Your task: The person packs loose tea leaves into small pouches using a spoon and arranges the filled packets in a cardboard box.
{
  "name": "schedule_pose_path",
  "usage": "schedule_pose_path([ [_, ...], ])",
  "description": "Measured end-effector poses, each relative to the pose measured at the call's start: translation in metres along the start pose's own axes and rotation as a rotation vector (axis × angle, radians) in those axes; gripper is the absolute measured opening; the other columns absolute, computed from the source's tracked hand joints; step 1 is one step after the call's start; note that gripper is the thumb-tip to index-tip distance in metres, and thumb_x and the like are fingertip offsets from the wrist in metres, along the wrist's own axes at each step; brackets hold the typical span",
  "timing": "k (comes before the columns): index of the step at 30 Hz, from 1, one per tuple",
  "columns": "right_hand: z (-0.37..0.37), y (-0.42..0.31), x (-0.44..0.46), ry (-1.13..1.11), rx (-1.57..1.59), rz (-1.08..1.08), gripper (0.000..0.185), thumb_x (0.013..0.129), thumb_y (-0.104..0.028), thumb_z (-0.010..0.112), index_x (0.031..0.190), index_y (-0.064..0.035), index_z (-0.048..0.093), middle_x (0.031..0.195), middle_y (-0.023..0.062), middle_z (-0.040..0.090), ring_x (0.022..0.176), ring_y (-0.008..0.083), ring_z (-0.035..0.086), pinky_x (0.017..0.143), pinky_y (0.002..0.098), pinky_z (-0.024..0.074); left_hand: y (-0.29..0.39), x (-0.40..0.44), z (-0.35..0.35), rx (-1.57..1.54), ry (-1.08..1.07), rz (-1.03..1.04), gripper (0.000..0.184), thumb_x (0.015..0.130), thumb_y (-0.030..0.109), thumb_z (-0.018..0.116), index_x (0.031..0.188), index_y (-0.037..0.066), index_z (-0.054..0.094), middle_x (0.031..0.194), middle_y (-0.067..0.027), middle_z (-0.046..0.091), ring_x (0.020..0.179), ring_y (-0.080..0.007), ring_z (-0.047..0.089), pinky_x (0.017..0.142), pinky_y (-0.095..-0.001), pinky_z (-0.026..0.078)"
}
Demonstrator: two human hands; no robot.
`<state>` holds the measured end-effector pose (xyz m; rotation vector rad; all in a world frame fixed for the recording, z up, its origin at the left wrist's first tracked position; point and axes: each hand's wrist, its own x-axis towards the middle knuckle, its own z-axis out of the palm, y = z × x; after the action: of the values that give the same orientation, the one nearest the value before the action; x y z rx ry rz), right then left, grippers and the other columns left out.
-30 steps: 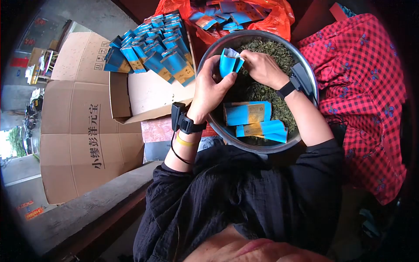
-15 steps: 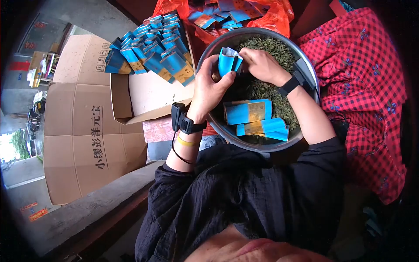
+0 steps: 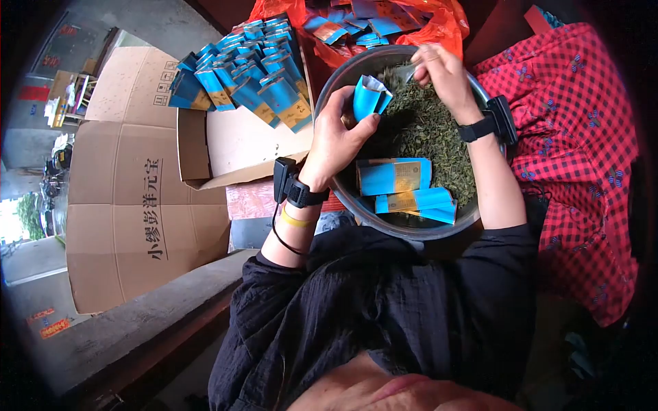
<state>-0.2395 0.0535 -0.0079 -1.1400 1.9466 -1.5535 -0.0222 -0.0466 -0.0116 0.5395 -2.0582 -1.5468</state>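
My left hand (image 3: 339, 140) grips an upright blue packet (image 3: 369, 98) whose top gapes, over the left side of a metal basin (image 3: 340, 186). Dried green leaves (image 3: 439, 127) fill much of the basin. Above them, at the basin's upper right, my right hand (image 3: 441, 72) has its fingers curled together; what they hold, if anything, is too small and blurred to name. Flat blue and gold packets (image 3: 394, 177) lie on the leaves nearest me, with several more (image 3: 417, 203) overlapping just below.
Many blue packets (image 3: 264, 75) stand in rows in an open cardboard box (image 3: 240, 147) at left. A red plastic bag (image 3: 445, 31) with more packets lies behind the basin. Red checked cloth (image 3: 569, 137) is at right, a large cardboard flap (image 3: 137, 205) at far left.
My right hand has moved from beside the held packet up and right over the leaves. My left hand keeps the packet in nearly the same place.
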Motion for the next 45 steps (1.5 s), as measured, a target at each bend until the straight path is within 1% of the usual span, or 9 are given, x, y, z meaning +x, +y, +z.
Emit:
schedule_pose_path([
  [3,0.000,-0.014,-0.005,0.148,0.155,-0.159,0.034,0.100,-0.030,0.044,0.092,-0.0018,0.061,0.070,0.0022,0.059,0.062,0.0062,0.055,0.061,0.0209,0.0462,0.003,0.000,-0.001,0.080,-0.014,-0.030,0.051,0.078,0.014,0.073,0.120,-0.002,0.050,0.099,-0.0100,0.060,0.086,-0.0139,0.058,0.073,-0.0278,0.050],
  [13,0.010,-0.048,-0.025,0.159,-0.477,-0.896,0.016,0.095,-0.016,0.051,0.092,-0.0028,0.059,0.074,0.0088,0.062,0.066,0.0206,0.063,0.061,0.0303,0.0483,-0.005,0.002,0.002,0.059,0.030,0.069,0.051,0.078,0.016,0.073,0.120,-0.002,0.050,0.093,-0.0082,0.059,0.076,-0.0116,0.057,0.064,-0.0263,0.049],
  [19,0.009,-0.030,-0.017,0.242,-0.386,-0.587,0.018,0.096,-0.018,0.050,0.092,-0.0035,0.059,0.074,0.0118,0.064,0.069,0.0286,0.064,0.061,0.0356,0.0492,-0.001,0.000,0.002,-0.001,0.013,-0.005,0.052,0.078,0.016,0.073,0.120,-0.003,0.050,0.093,-0.0086,0.060,0.074,-0.0119,0.057,0.063,-0.0262,0.049],
  [22,0.017,-0.015,-0.016,0.009,-0.739,-0.441,0.007,0.090,-0.010,0.053,0.095,-0.0084,0.058,0.075,0.0162,0.062,0.075,0.0378,0.061,0.065,0.0455,0.0488,-0.001,0.000,0.001,0.077,0.009,-0.003,0.051,0.078,0.015,0.073,0.120,-0.003,0.049,0.094,-0.0083,0.060,0.076,-0.0116,0.057,0.064,-0.0259,0.049],
  [26,0.035,0.004,-0.025,-0.162,-0.693,-0.451,0.015,0.077,-0.006,0.056,0.092,-0.0084,0.055,0.075,0.0162,0.064,0.076,0.0378,0.062,0.066,0.0496,0.0483,0.007,-0.001,0.000,0.000,0.008,-0.028,0.049,0.080,0.015,0.072,0.121,-0.003,0.050,0.095,-0.0053,0.059,0.078,-0.0088,0.054,0.067,-0.0237,0.047],
  [29,0.039,0.003,-0.028,-0.195,-0.579,-0.317,0.012,0.085,-0.013,0.054,0.095,-0.0075,0.057,0.077,0.0169,0.064,0.078,0.0392,0.061,0.070,0.0480,0.0484,0.006,-0.002,-0.001,0.002,0.000,-0.060,0.047,0.081,0.015,0.071,0.120,-0.003,0.051,0.097,-0.0022,0.059,0.079,-0.0062,0.051,0.069,-0.0215,0.045],
  [32,0.035,0.009,-0.016,-0.273,-0.293,-0.067,0.030,0.096,-0.030,0.044,0.087,-0.0054,0.059,0.071,0.0126,0.063,0.069,0.0304,0.063,0.065,0.0398,0.0481,0.002,-0.004,-0.001,-0.015,0.003,-0.053,0.047,0.081,0.015,0.071,0.120,-0.003,0.051,0.096,-0.0012,0.058,0.077,-0.0059,0.050,0.067,-0.0213,0.044],
  [39,0.020,0.020,-0.002,-0.176,-0.009,0.045,0.032,0.097,-0.028,0.047,0.086,-0.0017,0.061,0.066,0.0035,0.061,0.062,0.0104,0.060,0.058,0.0260,0.0483,0.008,-0.004,-0.002,-0.038,-0.006,-0.065,0.049,0.081,0.017,0.072,0.120,-0.002,0.051,0.096,-0.0016,0.059,0.077,-0.0059,0.051,0.068,-0.0212,0.045],
  [45,-0.006,-0.006,-0.001,0.061,0.115,-0.029,0.034,0.099,-0.032,0.045,0.092,-0.0023,0.061,0.069,0.0009,0.060,0.063,0.0066,0.057,0.060,0.0202,0.0467,0.005,-0.005,0.000,0.008,-0.002,-0.088,0.050,0.081,0.018,0.073,0.121,0.000,0.051,0.095,-0.0019,0.059,0.079,-0.0069,0.053,0.070,-0.0221,0.046],
])
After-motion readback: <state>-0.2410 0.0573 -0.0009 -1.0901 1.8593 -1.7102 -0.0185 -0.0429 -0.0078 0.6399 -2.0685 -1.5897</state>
